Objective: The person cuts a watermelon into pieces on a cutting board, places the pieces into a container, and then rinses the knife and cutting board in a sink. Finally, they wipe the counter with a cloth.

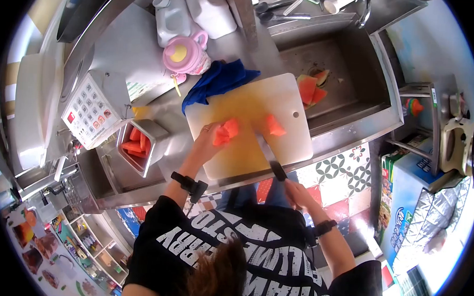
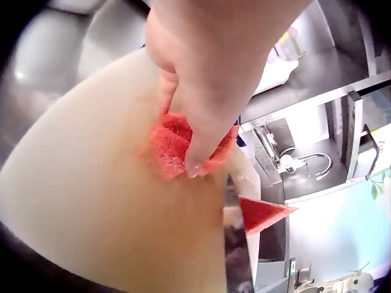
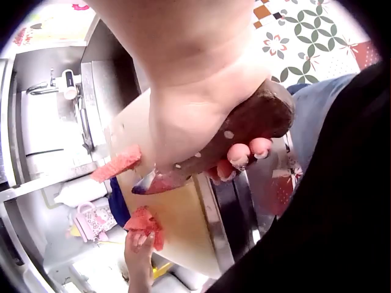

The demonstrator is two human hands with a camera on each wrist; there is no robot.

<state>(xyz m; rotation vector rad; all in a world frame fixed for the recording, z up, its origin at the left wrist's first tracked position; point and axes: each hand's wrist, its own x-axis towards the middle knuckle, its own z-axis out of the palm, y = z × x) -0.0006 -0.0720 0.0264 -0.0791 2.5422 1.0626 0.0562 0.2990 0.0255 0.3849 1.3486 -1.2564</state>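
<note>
My left hand (image 1: 207,141) grips chunks of red watermelon (image 1: 226,132) on the left half of a white cutting board (image 1: 296,137). In the left wrist view, the thumb and a finger pinch the watermelon (image 2: 170,149) from both sides. The right hand (image 1: 297,195) holds a kitchen knife (image 1: 267,150) by its dark handle, seen closely in the right wrist view, with fingers wrapped round the handle (image 3: 259,116). The blade points away from the body, low over the board between the held chunks and a separate watermelon piece (image 1: 275,126) on the right.
Left of the board, a metal container (image 1: 162,140) holds several watermelon pieces. Watermelon scraps (image 1: 310,90) lie in the sink (image 1: 352,58) at the right. Behind the board are a blue cloth (image 1: 219,79), a pink lidded cup (image 1: 185,57) and white jugs (image 1: 173,23).
</note>
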